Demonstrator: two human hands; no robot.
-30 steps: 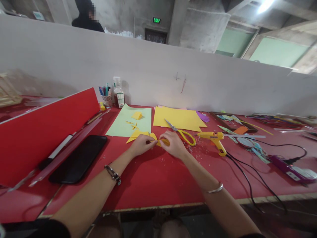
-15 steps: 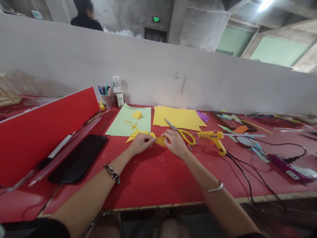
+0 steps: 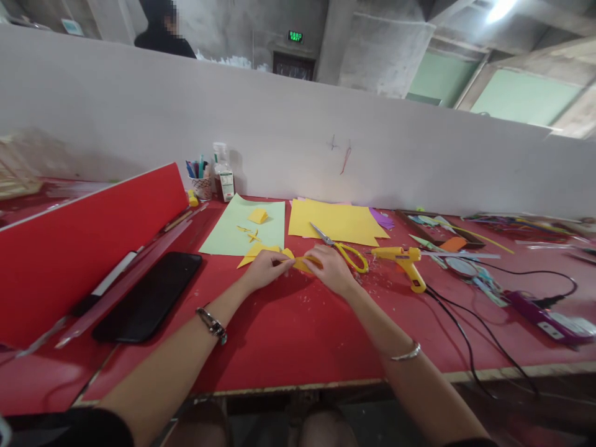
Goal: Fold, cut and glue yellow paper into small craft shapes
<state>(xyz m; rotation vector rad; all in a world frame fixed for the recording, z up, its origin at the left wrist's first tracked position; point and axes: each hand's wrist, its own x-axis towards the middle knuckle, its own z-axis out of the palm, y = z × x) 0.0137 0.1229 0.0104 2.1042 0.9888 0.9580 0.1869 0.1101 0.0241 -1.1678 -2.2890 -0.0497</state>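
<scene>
Between my two hands is a small piece of yellow paper (image 3: pixel 303 264), held just above the red table. My left hand (image 3: pixel 266 272) pinches its left end between thumb and fingers. At the other end my right hand (image 3: pixel 331 269) is closed on it, fingers bent over the edge. Yellow paper scraps (image 3: pixel 254 253) lie just behind my left hand. Scissors with yellow handles (image 3: pixel 350 256) rest beyond my right hand, blades pointing away to the left. Farther back, a folded yellow paper piece (image 3: pixel 258 215) and thin yellow strips (image 3: pixel 252 235) sit on a light green sheet (image 3: pixel 223 233).
Yellow sheets (image 3: pixel 333 217) lie at the back. A yellow glue gun (image 3: pixel 401 257) and its cable are on the right, near a purple power strip (image 3: pixel 542 315). On the left are a black phone (image 3: pixel 149 301) and a standing red board (image 3: pixel 93 242). A pen cup (image 3: pixel 201 186) and bottle (image 3: pixel 225 177) stand behind.
My right fingers have shifted slightly along the yellow paper, and more of its right end shows. My left hand keeps its pinch in nearly the same place.
</scene>
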